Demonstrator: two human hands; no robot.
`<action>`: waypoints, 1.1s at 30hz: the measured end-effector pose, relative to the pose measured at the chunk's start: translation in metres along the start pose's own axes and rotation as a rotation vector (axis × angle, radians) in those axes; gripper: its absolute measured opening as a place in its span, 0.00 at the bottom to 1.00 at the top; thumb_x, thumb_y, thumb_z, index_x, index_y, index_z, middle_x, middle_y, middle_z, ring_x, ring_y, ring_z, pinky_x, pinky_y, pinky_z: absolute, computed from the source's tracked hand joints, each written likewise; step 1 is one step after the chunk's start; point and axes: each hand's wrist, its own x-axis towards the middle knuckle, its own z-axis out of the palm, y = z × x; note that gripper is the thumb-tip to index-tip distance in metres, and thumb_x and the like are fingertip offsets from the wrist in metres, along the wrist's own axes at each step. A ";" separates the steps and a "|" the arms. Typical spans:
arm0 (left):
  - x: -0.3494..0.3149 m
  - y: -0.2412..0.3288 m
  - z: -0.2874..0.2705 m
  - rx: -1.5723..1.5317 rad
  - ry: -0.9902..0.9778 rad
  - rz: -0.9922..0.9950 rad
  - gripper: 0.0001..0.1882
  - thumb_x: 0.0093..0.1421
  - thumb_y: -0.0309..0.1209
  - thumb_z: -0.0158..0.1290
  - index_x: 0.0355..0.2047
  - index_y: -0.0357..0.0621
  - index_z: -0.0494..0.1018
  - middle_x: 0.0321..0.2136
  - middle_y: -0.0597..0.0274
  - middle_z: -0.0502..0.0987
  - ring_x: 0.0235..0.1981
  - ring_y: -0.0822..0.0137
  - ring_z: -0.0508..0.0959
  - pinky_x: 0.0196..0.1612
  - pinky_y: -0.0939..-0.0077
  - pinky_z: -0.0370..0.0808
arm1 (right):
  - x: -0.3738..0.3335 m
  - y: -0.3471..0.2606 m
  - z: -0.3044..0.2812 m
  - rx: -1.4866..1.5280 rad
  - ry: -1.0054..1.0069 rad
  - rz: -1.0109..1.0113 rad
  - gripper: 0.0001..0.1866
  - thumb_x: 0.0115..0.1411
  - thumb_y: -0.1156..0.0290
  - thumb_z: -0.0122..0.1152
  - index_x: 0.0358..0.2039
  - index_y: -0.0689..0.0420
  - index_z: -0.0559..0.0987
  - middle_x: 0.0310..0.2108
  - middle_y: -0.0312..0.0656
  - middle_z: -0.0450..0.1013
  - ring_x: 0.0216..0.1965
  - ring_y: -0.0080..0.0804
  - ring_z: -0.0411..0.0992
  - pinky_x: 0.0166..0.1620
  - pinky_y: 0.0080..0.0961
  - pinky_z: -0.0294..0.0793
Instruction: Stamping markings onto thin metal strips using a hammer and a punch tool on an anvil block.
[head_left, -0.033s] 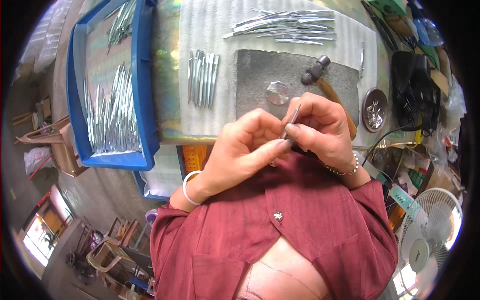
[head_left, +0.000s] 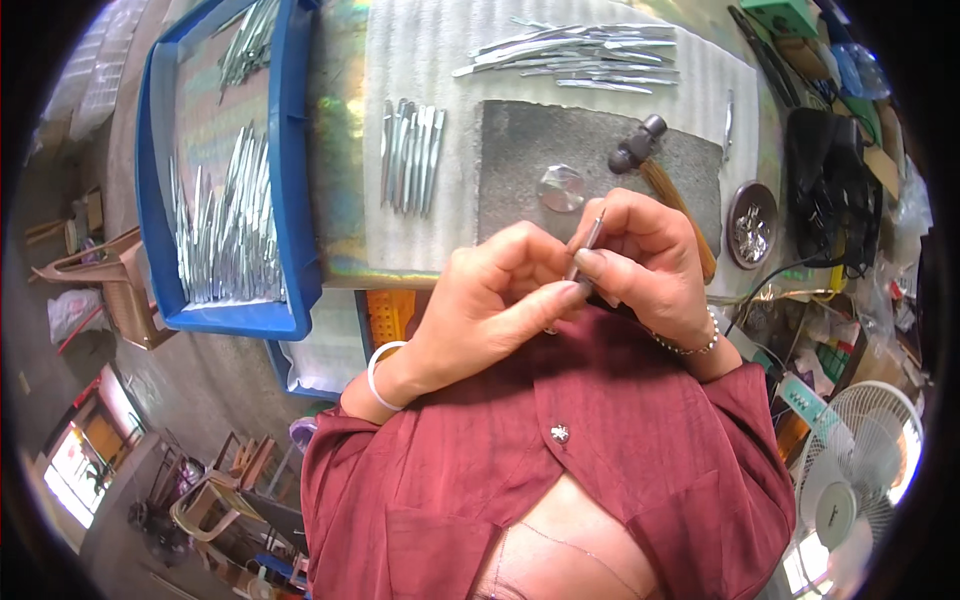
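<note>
Just in front of my chest, both hands meet at a slim metal rod (head_left: 593,236) with a pointed upper end. My right hand (head_left: 648,255) pinches it between thumb and fingers. The thumb and fingertips of my left hand (head_left: 505,290) close around its lower end, which they mostly hide. Beyond the hands, a clear faceted disc (head_left: 561,188) rests on a dark grey pad (head_left: 520,135). A ball-peen hammer (head_left: 660,180) lies on the pad too, its wooden handle running down beside my right hand.
Slim metal pieces lie in a far pile (head_left: 580,52) and a neat row (head_left: 412,160) on white foam (head_left: 455,115). More fill a blue tray (head_left: 300,200) at left. To the right are a round dish (head_left: 738,247) of small shiny parts, a black bag (head_left: 812,180) and a fan (head_left: 850,470).
The table and the things on it have shifted slightly right in the picture. Both hands keep the same grip on the metal rod.
</note>
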 end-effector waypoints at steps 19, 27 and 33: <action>0.013 0.003 -0.026 -0.404 -0.156 -0.170 0.06 0.63 0.27 0.50 0.36 0.40 0.66 0.27 0.61 0.77 0.27 0.74 0.78 0.28 0.83 0.74 | 0.036 -0.011 0.012 0.001 0.096 0.249 0.06 0.61 0.73 0.57 0.32 0.62 0.75 0.23 0.32 0.71 0.21 0.11 0.64 0.21 0.09 0.59; 0.016 0.003 -0.032 -0.422 -0.162 -0.194 0.05 0.63 0.27 0.50 0.36 0.40 0.66 0.27 0.62 0.77 0.27 0.74 0.78 0.28 0.84 0.73 | 0.043 -0.014 0.014 0.002 0.068 0.281 0.06 0.62 0.73 0.55 0.34 0.64 0.74 0.26 0.34 0.72 0.27 0.15 0.69 0.28 0.13 0.68; 0.012 0.001 -0.029 -0.334 -0.147 -0.104 0.06 0.63 0.26 0.50 0.37 0.39 0.66 0.26 0.63 0.76 0.27 0.77 0.76 0.28 0.84 0.73 | 0.040 -0.014 0.014 -0.088 0.036 0.239 0.05 0.62 0.75 0.54 0.34 0.65 0.74 0.27 0.35 0.73 0.29 0.16 0.69 0.32 0.15 0.70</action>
